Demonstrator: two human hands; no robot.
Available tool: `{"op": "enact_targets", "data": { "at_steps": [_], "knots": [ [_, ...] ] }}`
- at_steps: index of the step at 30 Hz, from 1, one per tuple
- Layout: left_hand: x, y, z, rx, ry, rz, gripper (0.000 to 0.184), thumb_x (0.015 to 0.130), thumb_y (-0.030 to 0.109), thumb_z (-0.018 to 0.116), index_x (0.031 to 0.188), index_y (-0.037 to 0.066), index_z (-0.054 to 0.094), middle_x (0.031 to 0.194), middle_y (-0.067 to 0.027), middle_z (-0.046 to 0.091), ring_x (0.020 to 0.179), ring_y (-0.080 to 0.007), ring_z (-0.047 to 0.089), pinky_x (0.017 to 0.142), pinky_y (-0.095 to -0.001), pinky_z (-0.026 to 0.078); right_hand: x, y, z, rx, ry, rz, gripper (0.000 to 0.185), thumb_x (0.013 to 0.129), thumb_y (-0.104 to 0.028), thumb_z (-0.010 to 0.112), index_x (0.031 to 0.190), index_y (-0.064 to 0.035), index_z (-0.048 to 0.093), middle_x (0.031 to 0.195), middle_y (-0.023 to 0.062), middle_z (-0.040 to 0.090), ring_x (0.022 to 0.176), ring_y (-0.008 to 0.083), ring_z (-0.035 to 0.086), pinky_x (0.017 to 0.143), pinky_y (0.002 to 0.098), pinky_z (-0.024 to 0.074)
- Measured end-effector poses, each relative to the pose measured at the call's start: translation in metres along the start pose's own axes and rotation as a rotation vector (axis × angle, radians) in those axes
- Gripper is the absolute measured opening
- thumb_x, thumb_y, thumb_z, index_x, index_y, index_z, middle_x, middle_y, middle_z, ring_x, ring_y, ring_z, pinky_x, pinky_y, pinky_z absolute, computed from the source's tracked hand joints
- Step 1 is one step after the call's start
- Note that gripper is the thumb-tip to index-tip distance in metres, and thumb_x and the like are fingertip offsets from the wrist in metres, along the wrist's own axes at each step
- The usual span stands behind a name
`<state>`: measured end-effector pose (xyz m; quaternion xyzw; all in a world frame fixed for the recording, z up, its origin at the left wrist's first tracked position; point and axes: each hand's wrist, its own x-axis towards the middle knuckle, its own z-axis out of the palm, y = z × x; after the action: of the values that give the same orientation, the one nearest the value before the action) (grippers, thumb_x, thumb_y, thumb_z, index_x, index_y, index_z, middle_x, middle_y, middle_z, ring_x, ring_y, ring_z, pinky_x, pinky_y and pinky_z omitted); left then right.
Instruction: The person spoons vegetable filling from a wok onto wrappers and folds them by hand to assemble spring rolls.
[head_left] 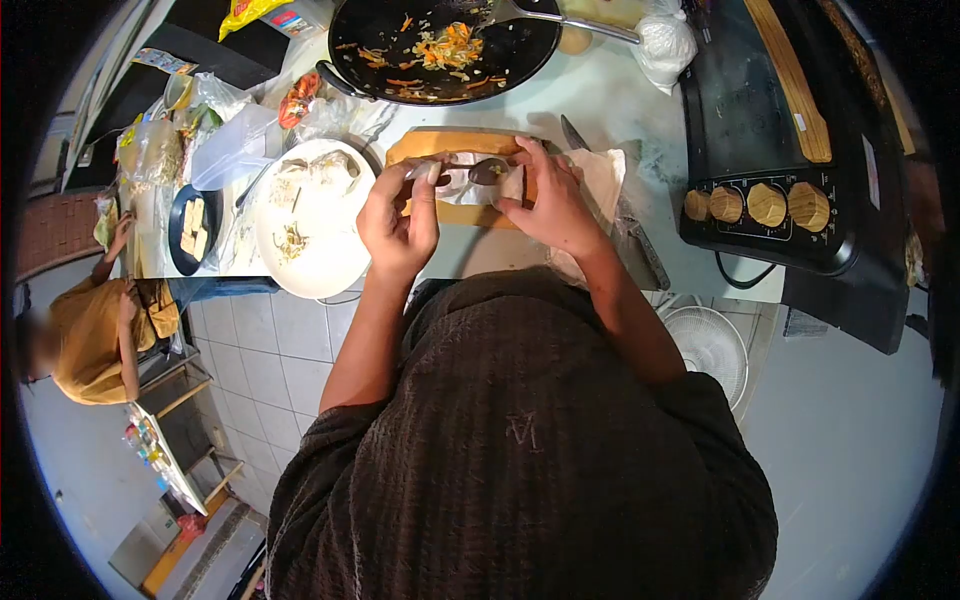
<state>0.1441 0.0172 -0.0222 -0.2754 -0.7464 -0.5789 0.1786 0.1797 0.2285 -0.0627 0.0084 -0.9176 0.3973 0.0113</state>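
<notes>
My left hand (pixel 402 215) is closed around the handle of a dark spoon (pixel 488 172), whose bowl points right over a wooden cutting board (pixel 425 145). Beneath the spoon lies a whitish, thin sheet or wrapper (pixel 456 190); its exact kind is unclear. On the board's right side is my right hand (pixel 555 198), thumb and fingers apart and curved near the spoon's bowl. A small pale patch shows between them, too unclear to name. Under and beside my right forearm spreads a pale cloth or paper (pixel 603 180).
A black wok (pixel 375 85) holds shredded vegetables and a metal spatula (pixel 585 25). Left stand a white plate (pixel 330 255) with food scraps and a dark plate (pixel 178 240) of pale rolls. A knife (pixel 648 255) lies right, near a black stove (pixel 745 240). Another person (pixel 90 335) is at far left.
</notes>
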Motion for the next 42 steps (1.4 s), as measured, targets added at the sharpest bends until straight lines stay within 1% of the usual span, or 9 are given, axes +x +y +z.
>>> {"op": "enact_targets", "data": {
  "at_steps": [5,8,16,18,21,23,26,29,42],
  "knots": [
    [0.004,0.002,-0.001,0.033,-0.021,-0.017,0.030,0.095,-0.009,0.052,0.123,-0.005,0.041,0.107,-0.0274,0.065,0.099,-0.0313,0.069,0.080,-0.0406,0.061,0.001,0.000,0.000,0.027,-0.017,0.010,0.086,0.075,-0.029,0.078,0.146,-0.0108,0.034,0.126,0.0073,0.061,0.123,0.0320,0.049,0.104,0.0562,0.0290],
    [0.006,0.001,0.007,-0.099,0.158,0.034,0.021,0.093,-0.009,0.059,0.112,-0.006,0.050,0.099,-0.0201,0.068,0.085,-0.0206,0.071,0.074,-0.0300,0.059,0.000,-0.003,-0.002,0.001,-0.015,0.009,0.085,0.076,-0.030,0.078,0.146,-0.0106,0.034,0.125,0.0076,0.061,0.121,0.0322,0.050,0.104,0.0551,0.0291],
    [0.045,0.010,-0.009,-0.329,0.415,-0.238,0.024,0.098,0.001,0.056,0.115,-0.002,0.039,0.100,-0.0229,0.066,0.084,-0.0268,0.071,0.072,-0.0365,0.061,0.000,0.003,0.003,-0.010,0.019,-0.028,0.082,0.078,-0.031,0.077,0.146,-0.0099,0.034,0.124,0.0075,0.062,0.119,0.0324,0.053,0.103,0.0534,0.0310],
    [0.062,0.010,-0.013,-0.299,0.429,-0.225,0.031,0.099,0.003,0.057,0.119,0.002,0.034,0.107,-0.0252,0.064,0.091,-0.0352,0.070,0.074,-0.0416,0.061,0.000,0.004,0.004,0.004,0.028,-0.033,0.082,0.078,-0.031,0.077,0.146,-0.0099,0.034,0.123,0.0074,0.062,0.119,0.0322,0.053,0.103,0.0533,0.0315],
    [0.089,0.000,-0.011,-0.285,0.446,-0.084,0.025,0.098,-0.002,0.054,0.117,-0.001,0.038,0.105,-0.0260,0.064,0.089,-0.0306,0.071,0.075,-0.0384,0.061,0.000,0.002,0.003,0.019,0.000,-0.010,0.081,0.079,-0.031,0.076,0.146,-0.0107,0.034,0.123,0.0071,0.062,0.119,0.0320,0.053,0.103,0.0530,0.0320],
    [0.105,-0.020,-0.007,-0.223,0.335,0.211,0.023,0.097,-0.005,0.053,0.117,-0.001,0.041,0.109,-0.0249,0.063,0.094,-0.0300,0.070,0.078,-0.0366,0.060,0.000,0.001,0.003,0.020,-0.008,0.003,0.081,0.079,-0.031,0.076,0.146,-0.0117,0.035,0.124,0.0068,0.062,0.118,0.0323,0.053,0.103,0.0525,0.0320],
    [0.118,-0.049,-0.002,-0.029,0.130,0.241,0.014,0.093,-0.009,0.056,0.106,-0.003,0.058,0.104,-0.0183,0.069,0.098,-0.0249,0.070,0.082,-0.0301,0.056,0.001,0.004,0.005,0.041,0.025,-0.039,0.081,0.078,-0.030,0.076,0.146,-0.0119,0.036,0.125,0.0070,0.062,0.117,0.0328,0.053,0.102,0.0520,0.0322],
    [0.123,-0.057,-0.005,0.231,-0.067,0.264,0.017,0.085,-0.010,0.063,0.099,-0.001,0.066,0.102,-0.0138,0.071,0.094,-0.0280,0.069,0.079,-0.0321,0.054,0.001,0.001,0.004,0.038,0.027,-0.030,0.079,0.077,-0.030,0.076,0.145,-0.0121,0.039,0.125,0.0071,0.062,0.117,0.0322,0.053,0.102,0.0504,0.0325],
    [0.087,-0.054,-0.020,0.596,-0.309,0.272,0.016,0.079,0.004,0.072,0.095,0.008,0.069,0.100,-0.0042,0.069,0.107,-0.0298,0.060,0.090,-0.0407,0.046,-0.001,-0.002,0.012,-0.063,0.102,-0.142,0.047,0.076,-0.029,0.074,0.121,-0.0171,0.064,0.124,0.0048,0.058,0.117,0.0276,0.051,0.096,0.0456,0.0355]
  ]
}}
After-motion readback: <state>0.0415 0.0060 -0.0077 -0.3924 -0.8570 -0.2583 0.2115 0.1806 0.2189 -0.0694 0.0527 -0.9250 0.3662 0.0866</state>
